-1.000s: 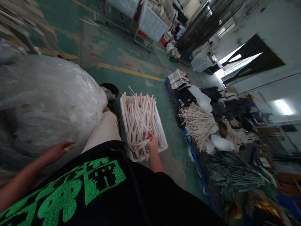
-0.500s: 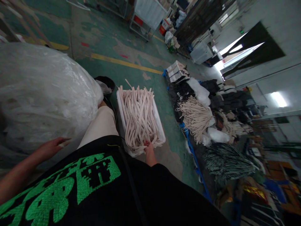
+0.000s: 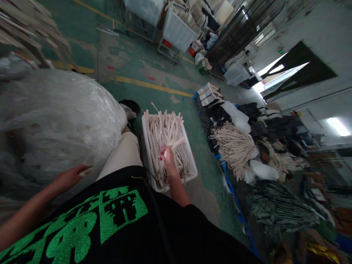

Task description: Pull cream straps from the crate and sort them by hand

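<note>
A white plastic bin point(image 3: 189, 154) stands on the floor in front of me, full of beige fabric straps point(image 3: 156, 128). My right hand point(image 3: 167, 157) is over the middle of the pile, closed around one or more straps whose ends point(image 3: 178, 142) stick out past the fist. Off to the left, my left hand point(image 3: 72, 176) hangs beside a big clear plastic bag point(image 3: 63, 99), fingers loosely stretched. Something pale shows at its thumb, perhaps a finger cover; a similar pale spot shows on the right hand.
To the right, a blue-edged pallet point(image 3: 225, 172) carries beige cord bundles point(image 3: 233, 146), dark green cords point(image 3: 283, 201) and white bags. White wheeled carts point(image 3: 178, 29) stand at the back. A yellow line point(image 3: 154, 86) crosses the green floor. Long beige strips point(image 3: 27, 25) hang at upper left.
My right hand has moved from the bin's near edge up to the middle of the pile, bringing straps along. The left hand stays by the bag; the view has tilted slightly.
</note>
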A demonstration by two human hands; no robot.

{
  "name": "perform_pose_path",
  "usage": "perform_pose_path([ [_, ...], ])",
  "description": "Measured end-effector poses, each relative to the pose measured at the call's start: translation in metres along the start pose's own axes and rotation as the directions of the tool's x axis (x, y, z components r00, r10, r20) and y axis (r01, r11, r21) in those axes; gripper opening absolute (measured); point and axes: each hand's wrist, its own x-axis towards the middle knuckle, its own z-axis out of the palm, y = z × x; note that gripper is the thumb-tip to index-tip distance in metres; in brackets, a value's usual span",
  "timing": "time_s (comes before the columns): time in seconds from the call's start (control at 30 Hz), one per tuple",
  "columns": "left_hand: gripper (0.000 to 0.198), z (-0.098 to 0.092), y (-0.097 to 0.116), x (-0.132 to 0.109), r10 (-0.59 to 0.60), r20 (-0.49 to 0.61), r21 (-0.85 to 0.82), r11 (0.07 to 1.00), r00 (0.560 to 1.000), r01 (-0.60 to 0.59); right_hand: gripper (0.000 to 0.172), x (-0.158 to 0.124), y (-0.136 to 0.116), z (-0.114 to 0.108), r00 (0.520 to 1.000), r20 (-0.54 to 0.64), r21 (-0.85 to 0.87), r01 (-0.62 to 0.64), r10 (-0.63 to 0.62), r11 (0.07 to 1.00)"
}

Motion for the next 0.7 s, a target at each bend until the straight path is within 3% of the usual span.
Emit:
perform_pose_path([
  [0.03, 0.073, 0.000, 0.004, -0.002, -0.013, 0.032, -0.100, 0.995, 0.999, 0.016, 0.059, -0.002, -0.010, 0.021, 0.988, 0.154, -0.017, 0.032, -0.029, 0.999],
  [0.07, 0.081, -0.001, 0.011, -0.005, -0.028, 0.058, -0.221, 0.974, 0.998, 0.041, 0.064, -0.007, -0.019, 0.042, 0.945, 0.322, -0.035, 0.069, -0.054, 0.997],
  [0.1, 0.088, -0.003, 0.019, -0.010, -0.038, 0.074, -0.347, 0.936, 0.996, 0.062, 0.068, -0.013, -0.027, 0.062, 0.872, 0.485, -0.051, 0.106, -0.068, 0.993],
  [0.17, 0.097, -0.008, 0.042, -0.023, -0.043, 0.053, -0.567, 0.821, 0.998, 0.065, 0.072, -0.029, -0.038, 0.100, 0.678, 0.733, -0.082, 0.152, -0.044, 0.985],
  [0.27, 0.089, -0.018, 0.077, -0.040, 0.009, -0.073, -0.751, 0.658, 0.997, -0.061, 0.072, -0.054, -0.041, 0.143, 0.402, 0.910, -0.188, 0.181, 0.102, 0.965],
  [0.33, 0.082, -0.026, 0.092, -0.045, 0.005, -0.189, -0.803, 0.575, 0.982, -0.158, 0.069, -0.065, -0.037, 0.163, 0.294, 0.933, -0.282, 0.232, 0.209, 0.931],
  [0.43, 0.062, -0.035, 0.096, -0.045, -0.111, -0.325, -0.837, 0.497, 0.939, -0.231, 0.061, -0.075, -0.030, 0.183, 0.228, 0.926, -0.363, 0.326, 0.300, 0.873],
  [0.53, 0.048, -0.042, 0.088, -0.043, -0.230, -0.382, -0.872, 0.412, 0.895, -0.266, 0.058, -0.079, -0.026, 0.191, 0.205, 0.919, -0.392, 0.387, 0.337, 0.834],
  [0.6, 0.044, -0.046, 0.084, -0.043, -0.237, -0.410, -0.872, 0.386, 0.881, -0.302, 0.059, -0.078, -0.024, 0.192, 0.201, 0.918, -0.395, 0.390, 0.342, 0.832],
  [0.7, 0.043, -0.052, 0.083, -0.044, -0.167, -0.469, -0.820, 0.448, 0.867, -0.357, 0.064, -0.073, -0.020, 0.194, 0.227, 0.927, -0.359, 0.305, 0.299, 0.882],
])
